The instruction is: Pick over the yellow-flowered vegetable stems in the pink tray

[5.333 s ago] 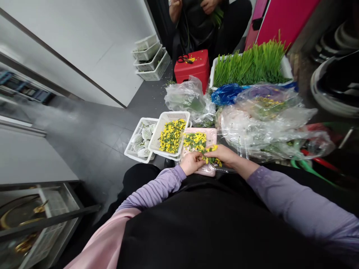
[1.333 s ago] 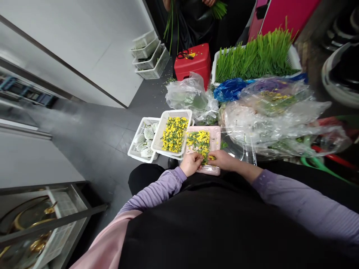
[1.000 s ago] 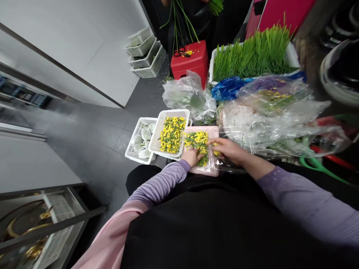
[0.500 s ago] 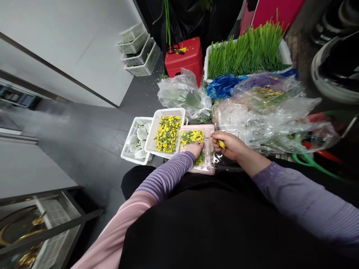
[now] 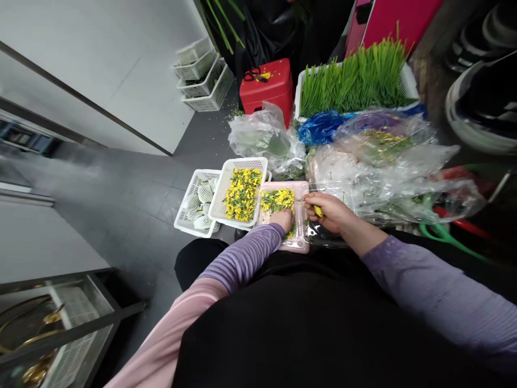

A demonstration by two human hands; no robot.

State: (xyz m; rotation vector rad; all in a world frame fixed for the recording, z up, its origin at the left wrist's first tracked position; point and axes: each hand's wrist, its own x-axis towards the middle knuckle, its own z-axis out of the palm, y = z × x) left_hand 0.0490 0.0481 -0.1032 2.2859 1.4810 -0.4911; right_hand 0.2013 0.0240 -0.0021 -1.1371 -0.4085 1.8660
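A clear plastic box with a pink tray beneath it lies before my lap, holding small yellow flowers with green stems. My left hand reaches into that box with its fingers curled down. Whatever its fingertips hold is hidden. To the right, over the box's clear lid, my right hand is closed around a yellow flower, and its thumb and forefinger pinch together near the box's edge. A white basket filled with more yellow flowers stands left of the box.
Another white basket holds netted bundles. Plastic bags are heaped on the right, by green-handled scissors. Behind are a red box with black scissors, a crate of green stalks and stacked white baskets.
My left hand has shifted slightly down in the box and its fingers have curled more out of sight. My right hand stays nearly in place. At the back, the hanging green stalks have moved up and left.
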